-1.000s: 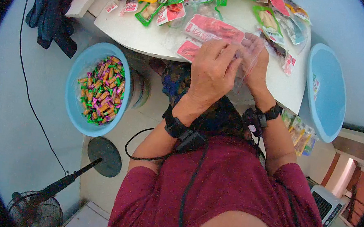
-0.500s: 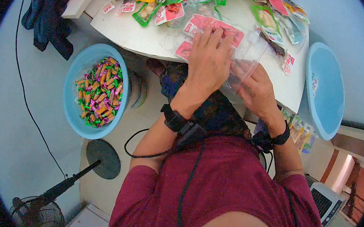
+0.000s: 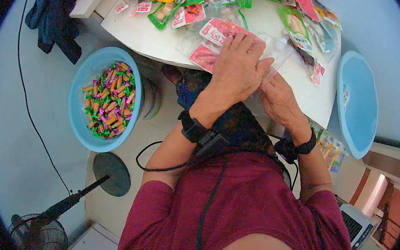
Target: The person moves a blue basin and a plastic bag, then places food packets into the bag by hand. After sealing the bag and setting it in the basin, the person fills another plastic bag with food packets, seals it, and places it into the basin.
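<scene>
A clear plastic bag point(image 3: 277, 49) with pink-labelled food packets point(image 3: 221, 30) in or under it lies at the table's near edge. My left hand point(image 3: 239, 68) is over the packets, fingers bent and close together on the bag. Its thumb stretches right to the bag's edge, beside my right hand's fingertips. My right hand point(image 3: 284, 102) is closed on that right edge of the bag; its fingertips are partly hidden. Another pink packet point(image 3: 203, 57) shows left of my left hand.
Several sealed food packets point(image 3: 186, 15) cover the back of the white table point(image 3: 136, 37). More packets point(image 3: 296, 28) lie at the right. A blue tub point(image 3: 79, 108) of wrapped candies stands left, a tilted blue basin point(image 3: 360, 109) right. A fan point(image 3: 40, 235) is at lower left.
My left hand has shifted slightly right and down, its thumb now out over the bag's edge. My right hand's fingers have come out from behind the clear plastic and closed at the edge.
</scene>
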The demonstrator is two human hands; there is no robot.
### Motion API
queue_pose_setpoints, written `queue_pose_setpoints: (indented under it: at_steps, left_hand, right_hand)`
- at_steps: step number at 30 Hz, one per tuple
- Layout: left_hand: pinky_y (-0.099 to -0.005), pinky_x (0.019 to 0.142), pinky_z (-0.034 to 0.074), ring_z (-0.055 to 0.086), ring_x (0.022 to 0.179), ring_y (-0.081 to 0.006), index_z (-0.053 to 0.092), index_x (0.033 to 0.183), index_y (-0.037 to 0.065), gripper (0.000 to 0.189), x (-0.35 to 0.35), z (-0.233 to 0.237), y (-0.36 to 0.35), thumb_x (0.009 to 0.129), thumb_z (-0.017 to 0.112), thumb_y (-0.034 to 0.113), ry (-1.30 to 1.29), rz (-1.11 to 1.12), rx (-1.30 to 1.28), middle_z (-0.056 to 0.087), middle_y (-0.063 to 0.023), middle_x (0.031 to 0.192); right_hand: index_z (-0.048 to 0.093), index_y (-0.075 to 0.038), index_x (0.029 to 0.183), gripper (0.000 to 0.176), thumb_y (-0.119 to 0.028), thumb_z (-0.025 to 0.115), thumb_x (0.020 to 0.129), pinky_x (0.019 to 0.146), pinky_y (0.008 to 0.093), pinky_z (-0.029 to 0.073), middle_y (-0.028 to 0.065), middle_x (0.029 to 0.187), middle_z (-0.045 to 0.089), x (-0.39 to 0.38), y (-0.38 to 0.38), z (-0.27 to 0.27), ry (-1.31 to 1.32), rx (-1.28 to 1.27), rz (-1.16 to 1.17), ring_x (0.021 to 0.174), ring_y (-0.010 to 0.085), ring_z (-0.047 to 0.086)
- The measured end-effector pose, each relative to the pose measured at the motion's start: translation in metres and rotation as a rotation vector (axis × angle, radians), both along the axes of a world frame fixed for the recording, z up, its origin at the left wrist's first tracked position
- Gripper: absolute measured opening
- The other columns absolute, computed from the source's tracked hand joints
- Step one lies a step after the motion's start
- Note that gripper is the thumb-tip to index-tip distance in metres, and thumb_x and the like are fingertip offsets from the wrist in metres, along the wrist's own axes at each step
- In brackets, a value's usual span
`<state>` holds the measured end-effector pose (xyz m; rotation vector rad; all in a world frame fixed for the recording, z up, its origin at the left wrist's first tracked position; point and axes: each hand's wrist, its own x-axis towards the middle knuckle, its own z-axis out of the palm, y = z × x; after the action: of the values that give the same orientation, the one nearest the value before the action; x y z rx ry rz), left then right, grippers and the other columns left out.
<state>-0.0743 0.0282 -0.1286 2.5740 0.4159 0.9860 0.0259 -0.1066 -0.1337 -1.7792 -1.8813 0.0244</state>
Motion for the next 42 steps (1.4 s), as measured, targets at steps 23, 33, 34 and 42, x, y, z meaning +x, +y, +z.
queue_pose_setpoints:
  at_steps: [23, 33, 34, 42]
  left_hand:
    - [-0.0520, 0.098, 0.035, 0.049, 0.107, -0.0399, 0.069, 0.095, 0.002, 0.038, 0.012, -0.011, 0.026, 0.091, 0.050, 0.035, 0.051, -0.085, 0.051, 0.059, -0.0233, 0.104]
    - [-0.0525, 0.106, 0.031, 0.046, 0.121, -0.0425, 0.061, 0.111, 0.002, 0.033, 0.005, -0.002, 0.018, 0.090, 0.055, 0.026, -0.092, -0.118, -0.116, 0.056, -0.0251, 0.120]
    - [-0.0526, 0.106, 0.031, 0.046, 0.122, -0.0425, 0.061, 0.113, 0.002, 0.034, 0.001, 0.002, 0.016, 0.089, 0.056, 0.025, -0.103, -0.098, -0.095, 0.056, -0.0248, 0.121]
    - [-0.0511, 0.104, 0.035, 0.049, 0.121, -0.0392, 0.056, 0.122, 0.001, 0.043, -0.049, -0.020, 0.000, 0.086, 0.061, 0.024, -0.092, 0.091, 0.061, 0.054, -0.0193, 0.126]
  right_hand:
    - [0.061, -0.012, 0.109, 0.037, -0.010, 0.058, 0.072, 0.099, 0.0463, 0.037, 0.0109, 0.119, 0.060, 0.004, 0.006, 0.009, -0.225, -0.002, 0.109, 0.118, 0.0342, 0.050]
    - [0.060, -0.007, 0.111, 0.037, -0.014, 0.059, 0.074, 0.096, 0.0476, 0.039, 0.0121, 0.118, 0.059, 0.002, 0.019, 0.005, -0.177, 0.035, 0.083, 0.115, 0.0345, 0.051]
    - [0.059, -0.006, 0.112, 0.038, -0.015, 0.059, 0.075, 0.096, 0.0481, 0.039, 0.0129, 0.121, 0.058, 0.003, 0.018, 0.004, -0.166, 0.038, 0.069, 0.116, 0.0348, 0.051]
    - [0.048, -0.005, 0.132, 0.049, -0.025, 0.054, 0.088, 0.103, 0.0482, 0.037, 0.0162, 0.139, 0.047, 0.005, 0.025, 0.009, -0.166, 0.038, 0.117, 0.125, 0.0387, 0.045]
